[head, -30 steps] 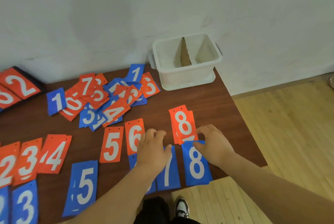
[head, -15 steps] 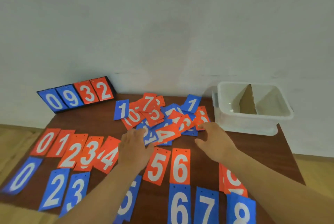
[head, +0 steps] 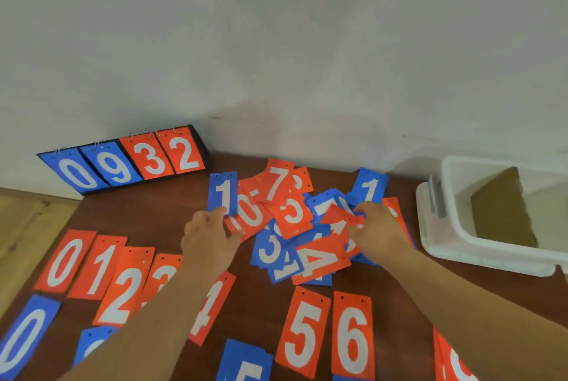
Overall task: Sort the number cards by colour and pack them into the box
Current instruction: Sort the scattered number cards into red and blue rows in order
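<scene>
Principal risk: the right hand, fingers curled onto a tilted orange card and apparently pinching its edge, may drag neighbours along. The loose heap of orange and blue rectangular number cards between the two hands lies overlapped at all angles, and a blue card lifted unnoticed would spoil the colour sort. The left hand is spread, fingers straight, one fingertip touching the lower edge of a blue card marked 1 just beyond it; a push from there could slide thin cards under one another. The left forearm lies over the sorted row of orange cards laid nearer the person than the hands, and a careless withdrawal could scatter it. The white plastic box, near and to the right of the right hand, holds no cards that can be seen. Its brown cardboard divider splits it in two, so a misjudged drop would mix colours. Condition of the cards: thin, flat, seemingly stiff, bold white digits, two small punched holes along the top edge, no visible damage. All rest on the dark brown wooden surface.
</scene>
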Available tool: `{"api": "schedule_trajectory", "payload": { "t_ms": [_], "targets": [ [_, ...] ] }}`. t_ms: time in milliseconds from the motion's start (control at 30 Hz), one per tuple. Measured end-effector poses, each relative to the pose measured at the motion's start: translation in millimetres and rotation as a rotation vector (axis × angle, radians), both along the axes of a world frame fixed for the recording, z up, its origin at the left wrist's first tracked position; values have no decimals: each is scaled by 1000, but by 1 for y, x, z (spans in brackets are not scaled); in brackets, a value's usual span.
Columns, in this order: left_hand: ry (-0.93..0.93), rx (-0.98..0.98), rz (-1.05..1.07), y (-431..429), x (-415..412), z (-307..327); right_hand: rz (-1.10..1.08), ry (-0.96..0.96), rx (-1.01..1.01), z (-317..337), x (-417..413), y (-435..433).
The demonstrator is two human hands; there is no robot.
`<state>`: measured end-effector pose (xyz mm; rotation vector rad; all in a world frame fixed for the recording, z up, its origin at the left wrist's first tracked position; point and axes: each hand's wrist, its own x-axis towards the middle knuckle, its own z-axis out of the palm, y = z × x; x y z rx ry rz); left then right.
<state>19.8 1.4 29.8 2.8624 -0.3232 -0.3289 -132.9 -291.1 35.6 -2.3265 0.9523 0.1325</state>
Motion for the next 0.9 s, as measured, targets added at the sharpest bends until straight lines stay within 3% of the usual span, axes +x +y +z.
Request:
{"api": "schedule_trajectory", "payload": {
  "t_ms": [333,467,700,900],
  "targets": [
    [218,18,116,-25,91,-59,-435,183,-23,-59,68,-49],
    [203,48,113,-36,99,-69,-473,221,-20,-77,70,-54],
    [280,-120,318,-40,110,-73,-521,50,-30,-74,61,-56],
    [161,-336,325,-29,99,-58,-512,-164,-78,-47,41,-53]
  ]
}}
